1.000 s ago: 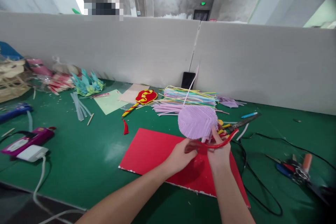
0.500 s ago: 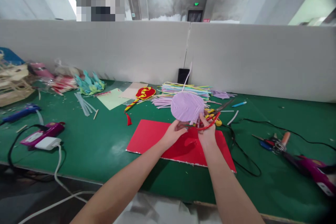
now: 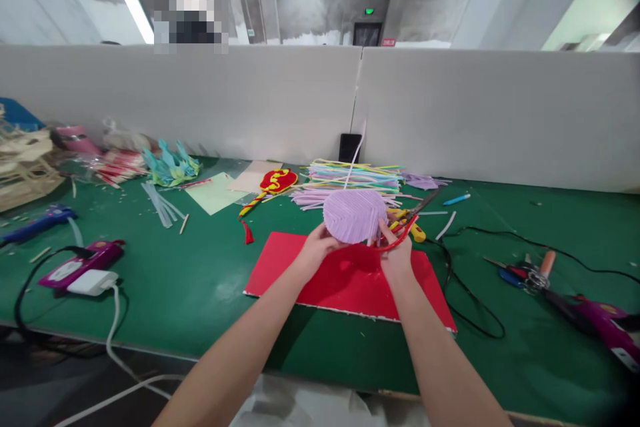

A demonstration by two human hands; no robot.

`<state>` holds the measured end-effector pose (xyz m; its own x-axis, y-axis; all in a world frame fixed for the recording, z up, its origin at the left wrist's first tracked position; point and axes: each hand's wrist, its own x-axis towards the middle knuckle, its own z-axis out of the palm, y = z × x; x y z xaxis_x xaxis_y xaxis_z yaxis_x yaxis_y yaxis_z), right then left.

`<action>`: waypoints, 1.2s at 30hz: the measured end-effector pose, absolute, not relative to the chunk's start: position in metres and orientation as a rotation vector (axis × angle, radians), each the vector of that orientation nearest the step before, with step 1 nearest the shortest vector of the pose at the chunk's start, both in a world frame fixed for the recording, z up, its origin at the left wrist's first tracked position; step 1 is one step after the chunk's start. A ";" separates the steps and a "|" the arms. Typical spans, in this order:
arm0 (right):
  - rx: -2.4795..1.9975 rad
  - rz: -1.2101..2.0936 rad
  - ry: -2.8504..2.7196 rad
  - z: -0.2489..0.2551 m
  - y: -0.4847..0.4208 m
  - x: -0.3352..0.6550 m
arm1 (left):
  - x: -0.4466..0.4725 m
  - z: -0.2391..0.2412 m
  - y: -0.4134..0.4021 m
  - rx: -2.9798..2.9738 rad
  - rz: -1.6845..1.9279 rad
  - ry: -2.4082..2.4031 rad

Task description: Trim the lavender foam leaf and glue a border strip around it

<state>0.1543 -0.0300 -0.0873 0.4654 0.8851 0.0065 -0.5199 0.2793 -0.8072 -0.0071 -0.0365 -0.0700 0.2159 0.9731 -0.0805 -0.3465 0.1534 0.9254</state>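
A lilac rounded leaf-like panel [image 3: 355,215], built from rows of fuzzy pipe cleaners, is held up above the red board [image 3: 340,283]. One thin pale stem rises from its far edge. My left hand [image 3: 321,243] grips its lower left edge, the fingertips partly hidden beneath it. My right hand [image 3: 397,253] is closed around red-handled scissors [image 3: 404,232], whose blades point up and to the right. The fingers of that hand also touch the panel's right edge, where short pipe-cleaner ends hang down. Behind the panel lies a pile of pastel pipe cleaners [image 3: 355,175].
A red and yellow fan-shaped ornament [image 3: 277,181] with a tassel lies left of the pile. Purple power strips [image 3: 83,263] and cables sit at both sides. Right of the board are keys [image 3: 533,277] and a blue pen [image 3: 457,199]. A phone [image 3: 349,147] leans against the partition.
The panel has tilted flatter and dropped slightly. My left hand has shifted a little left along its edge, while my right hand keeps hold of the scissors.
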 end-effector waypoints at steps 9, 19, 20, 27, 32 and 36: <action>-0.854 1.072 -0.518 -0.092 -0.028 0.157 | -0.074 -0.071 0.003 0.952 1.068 0.945; -0.843 1.061 -0.495 -0.103 -0.021 0.162 | -0.054 -0.096 0.005 1.473 1.177 1.324; -0.840 1.063 -0.488 -0.103 -0.021 0.162 | -0.055 -0.095 0.004 1.523 1.150 1.342; -0.833 1.060 -0.487 -0.104 -0.021 0.163 | -0.058 -0.091 -0.003 1.745 1.000 1.384; -0.836 1.065 -0.470 -0.106 -0.021 0.166 | -0.055 -0.095 -0.004 1.796 1.003 1.401; -0.840 1.066 -0.456 -0.107 -0.019 0.168 | -0.057 -0.094 0.000 1.778 1.059 1.422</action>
